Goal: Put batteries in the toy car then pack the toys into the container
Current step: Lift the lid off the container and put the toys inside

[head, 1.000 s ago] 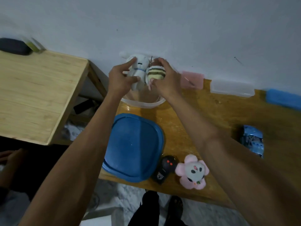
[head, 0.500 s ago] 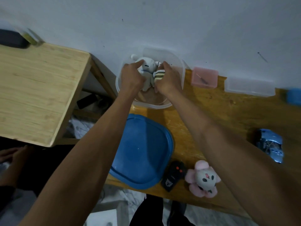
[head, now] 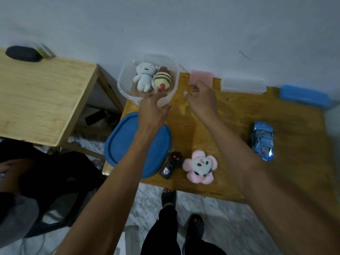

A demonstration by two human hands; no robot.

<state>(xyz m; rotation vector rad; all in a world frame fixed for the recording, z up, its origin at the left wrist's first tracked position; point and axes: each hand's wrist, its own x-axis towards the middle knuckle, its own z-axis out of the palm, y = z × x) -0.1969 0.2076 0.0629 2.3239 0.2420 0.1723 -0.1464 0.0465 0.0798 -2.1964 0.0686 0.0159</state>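
Note:
A clear plastic container point(head: 122, 78) stands at the back left corner of the wooden table point(head: 239, 115). In it lie a white plush doll point(head: 144, 76) and a striped bee plush point(head: 162, 80), side by side. My left hand point(head: 152, 109) reaches to the container's near rim with its fingertips at the wall and nothing in it. My right hand point(head: 201, 100) hovers to the right of the container, loosely curled and empty. A pink flower plush point(head: 200, 166) and a black remote point(head: 171, 165) lie near the front edge. The blue toy car point(head: 263, 140) sits at the right.
A blue lid point(head: 123, 140) lies under my left forearm. Pink point(head: 202, 76), clear point(head: 242, 85) and blue point(head: 305, 96) boxes line the wall. A lighter wooden side table point(head: 42, 100) with a black object point(head: 23, 53) stands to the left. Someone's dark clothing shows at lower left.
Both hands let go of the white doll and the bee plush, which now lie in the container. The hands drew back toward me, the right one moving off to the right.

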